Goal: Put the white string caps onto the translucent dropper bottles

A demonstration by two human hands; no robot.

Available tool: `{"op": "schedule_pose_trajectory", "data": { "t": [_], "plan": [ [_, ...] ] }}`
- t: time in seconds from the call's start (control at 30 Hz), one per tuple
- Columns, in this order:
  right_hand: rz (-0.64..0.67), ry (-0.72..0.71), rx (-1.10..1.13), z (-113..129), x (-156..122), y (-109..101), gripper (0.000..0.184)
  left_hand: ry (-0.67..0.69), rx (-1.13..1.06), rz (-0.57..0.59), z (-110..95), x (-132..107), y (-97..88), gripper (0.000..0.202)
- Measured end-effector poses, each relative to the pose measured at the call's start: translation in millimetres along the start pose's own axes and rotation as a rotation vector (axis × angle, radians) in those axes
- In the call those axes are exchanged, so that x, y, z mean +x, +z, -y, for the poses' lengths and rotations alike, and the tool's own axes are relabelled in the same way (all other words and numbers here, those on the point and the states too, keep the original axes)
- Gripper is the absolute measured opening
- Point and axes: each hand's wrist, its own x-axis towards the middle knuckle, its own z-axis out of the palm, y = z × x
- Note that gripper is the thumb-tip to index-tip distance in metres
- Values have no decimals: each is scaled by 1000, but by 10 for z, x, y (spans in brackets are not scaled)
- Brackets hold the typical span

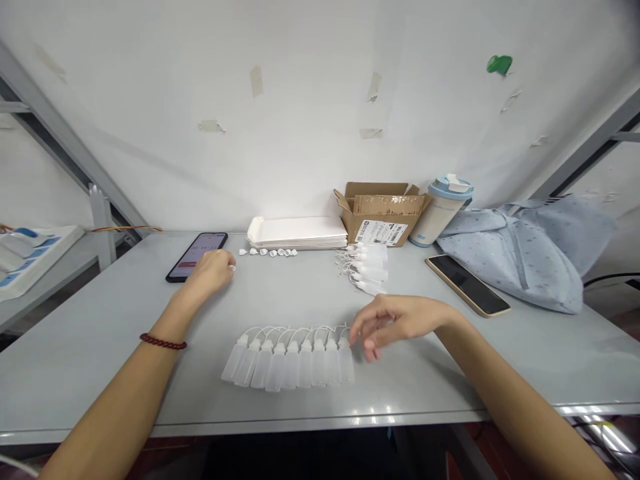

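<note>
In the head view, my left hand (213, 272) is closed beside the black phone, with a small white piece that looks like a cap (233, 267) at its fingertips. Just right of it, several white caps (265, 253) stand in a line. My right hand (387, 323) hovers with loosely bent, parted fingers and nothing visible in them. Its fingertips are close to the last of several translucent squeeze bottles (290, 367); whether they touch it I cannot tell. These bottles lie side by side, each with a thin white tube curving from its neck.
A black phone (197, 257) with a lit screen lies at left. Along the back are stacked white boxes or envelopes (300, 232), an open cardboard box (383, 217) and a tumbler (443, 210). More small bottles (370, 267) lie before the box. Rightward are another phone (467, 285) and a blue bag (515, 253).
</note>
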Motion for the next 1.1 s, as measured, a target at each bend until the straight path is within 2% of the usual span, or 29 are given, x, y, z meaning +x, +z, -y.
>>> {"op": "schedule_pose_trajectory", "data": {
  "t": [0.07, 0.13, 0.3, 0.5, 0.7, 0.83, 0.93, 1.1],
  "plan": [
    [119, 19, 0, -3, 5, 29, 35, 25, -22, 5, -28, -15, 4, 31],
    [159, 22, -16, -12, 22, 60, 38, 54, -46, 10, -60, -30, 9, 29],
    [177, 28, -40, -33, 68, 100, 39, 152, -95, 17, -180, -61, 19, 25],
    [178, 74, -58, -12, 71, 83, 38, 304, -153, 43, -369, -115, 25, 30],
    [152, 148, -43, -34, 92, 87, 31, 324, -234, 114, -465, -194, -17, 33],
    [125, 192, -40, -74, 108, 95, 27, 309, -298, 115, -511, -222, -46, 29],
    [88, 161, -63, -82, 98, 88, 24, 312, -336, 107, -557, -239, -61, 25],
    [-44, 95, -57, -42, 42, 50, 20, 314, -577, 115, -684, -316, -79, 24]
  ]
}}
